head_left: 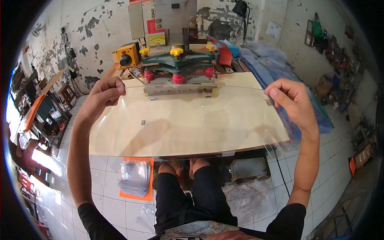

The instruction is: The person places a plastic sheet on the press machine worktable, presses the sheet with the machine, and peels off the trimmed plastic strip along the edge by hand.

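Observation:
A clear plastic sheet point(200, 120) is stretched between my two hands above the pale table board point(108, 140). Its far edge runs in front of the machine's metal bar point(180, 89). My left hand point(106, 94) pinches the sheet's far left corner with thumb and fingers. At the far right corner, my right hand point(291, 100) pinches it the same way. Behind the sheet stands a press with a green head point(180, 60), yellow knobs point(176, 51) and red spacers point(178, 79). How closely the sheet lies to the board is hard to make out.
A yellow control box point(127, 55) stands left of the press. Blue-tinted plastic sheets point(276, 68) are piled along the right side. Below the table's front edge, a stack of clear plastic pieces point(135, 178) lies on an orange sheet, left of my knees.

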`<state>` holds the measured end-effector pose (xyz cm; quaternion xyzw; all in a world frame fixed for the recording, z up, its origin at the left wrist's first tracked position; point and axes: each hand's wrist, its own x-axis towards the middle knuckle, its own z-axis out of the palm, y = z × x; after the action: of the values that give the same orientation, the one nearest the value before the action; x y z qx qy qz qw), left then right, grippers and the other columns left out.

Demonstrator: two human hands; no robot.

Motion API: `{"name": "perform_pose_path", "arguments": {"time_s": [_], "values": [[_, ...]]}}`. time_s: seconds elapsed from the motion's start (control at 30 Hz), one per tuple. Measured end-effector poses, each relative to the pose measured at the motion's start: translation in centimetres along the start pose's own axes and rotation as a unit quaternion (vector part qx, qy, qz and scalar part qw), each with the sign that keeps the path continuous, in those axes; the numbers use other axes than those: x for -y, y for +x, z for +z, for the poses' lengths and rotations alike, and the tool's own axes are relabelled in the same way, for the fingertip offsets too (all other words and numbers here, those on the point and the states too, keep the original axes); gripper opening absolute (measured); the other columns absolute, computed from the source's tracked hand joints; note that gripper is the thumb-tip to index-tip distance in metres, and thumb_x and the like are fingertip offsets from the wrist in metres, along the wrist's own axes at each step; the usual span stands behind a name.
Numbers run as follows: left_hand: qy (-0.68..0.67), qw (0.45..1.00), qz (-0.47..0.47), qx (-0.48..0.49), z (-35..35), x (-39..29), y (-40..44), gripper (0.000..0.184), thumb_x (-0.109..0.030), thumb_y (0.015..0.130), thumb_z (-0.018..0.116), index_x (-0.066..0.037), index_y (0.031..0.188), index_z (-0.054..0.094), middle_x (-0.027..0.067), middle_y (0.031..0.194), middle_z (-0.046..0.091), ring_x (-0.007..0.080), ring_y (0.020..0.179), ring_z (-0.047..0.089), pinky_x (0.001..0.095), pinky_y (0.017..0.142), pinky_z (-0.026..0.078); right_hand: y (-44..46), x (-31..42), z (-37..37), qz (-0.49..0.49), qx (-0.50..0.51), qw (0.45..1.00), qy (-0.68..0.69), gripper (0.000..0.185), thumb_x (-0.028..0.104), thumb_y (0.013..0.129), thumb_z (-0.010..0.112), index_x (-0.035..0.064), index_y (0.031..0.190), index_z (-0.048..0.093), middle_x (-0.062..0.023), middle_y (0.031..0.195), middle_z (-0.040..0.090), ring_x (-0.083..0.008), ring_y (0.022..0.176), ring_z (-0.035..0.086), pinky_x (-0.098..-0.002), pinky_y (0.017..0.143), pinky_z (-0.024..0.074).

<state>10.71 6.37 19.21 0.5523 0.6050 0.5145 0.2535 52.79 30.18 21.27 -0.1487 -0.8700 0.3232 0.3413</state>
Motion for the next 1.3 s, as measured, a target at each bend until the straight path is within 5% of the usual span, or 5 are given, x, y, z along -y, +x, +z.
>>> {"name": "perform_pose_path", "arguments": {"time_s": [0.33,0.5,0.67,0.9,1.3], "values": [[0.034,0.999,0.019,-0.004,1.3,-1.0,-1.3,0.016,-0.023,0.094,0.065,-0.009,0.087,0.062,-0.0077,0.075,0.051,0.0020,0.064,0.036,0.0208,0.056,0.027,-0.6,0.0,0.7,0.036,-0.040,0.996,-0.068,0.012,0.008,0.089,0.072,-0.0020,0.096,0.074,0.0095,0.065,0.053,0.0004,0.060,0.040,-0.0205,0.052,0.0276],[0.037,0.998,0.047,0.004,3.7,-2.4,-2.6,0.022,-0.027,0.092,0.069,-0.007,0.088,0.060,-0.0068,0.077,0.052,0.0017,0.067,0.040,0.0206,0.058,0.031,-1.3,-1.5,0.0,0.033,-0.039,0.996,-0.070,0.012,0.008,0.090,0.072,-0.0026,0.094,0.073,0.0082,0.068,0.055,0.0007,0.061,0.040,-0.0198,0.053,0.0287],[0.020,0.998,0.052,0.043,5.6,-3.6,-3.9,0.016,-0.016,0.100,0.063,0.000,0.098,0.059,-0.0018,0.090,0.057,0.0042,0.085,0.050,0.0224,0.073,0.042,-1.8,-3.1,-1.4,0.034,-0.071,0.996,-0.031,0.019,0.017,0.094,0.071,-0.0010,0.086,0.069,0.0082,0.072,0.055,0.0010,0.064,0.041,-0.0187,0.056,0.0285],[0.037,0.998,0.011,0.052,7.1,-4.7,-5.0,0.014,-0.014,0.099,0.063,0.000,0.098,0.060,-0.0014,0.091,0.059,0.0040,0.085,0.052,0.0213,0.075,0.043,-2.1,-4.6,-2.7,0.054,-0.072,0.996,-0.017,0.030,0.030,0.094,0.071,0.0039,0.081,0.064,0.0093,0.066,0.047,0.0005,0.056,0.033,-0.0200,0.051,0.0213],[-0.008,0.998,-0.016,0.064,7.2,-5.2,-5.3,0.011,-0.013,0.096,0.064,-0.002,0.097,0.063,-0.0025,0.088,0.059,0.0035,0.080,0.053,0.0208,0.070,0.043,-2.3,-5.0,-3.8,0.098,-0.022,0.994,0.049,0.031,0.027,0.094,0.069,0.0027,0.078,0.059,0.0061,0.063,0.046,0.0005,0.050,0.031,-0.0204,0.047,0.0189]]}}
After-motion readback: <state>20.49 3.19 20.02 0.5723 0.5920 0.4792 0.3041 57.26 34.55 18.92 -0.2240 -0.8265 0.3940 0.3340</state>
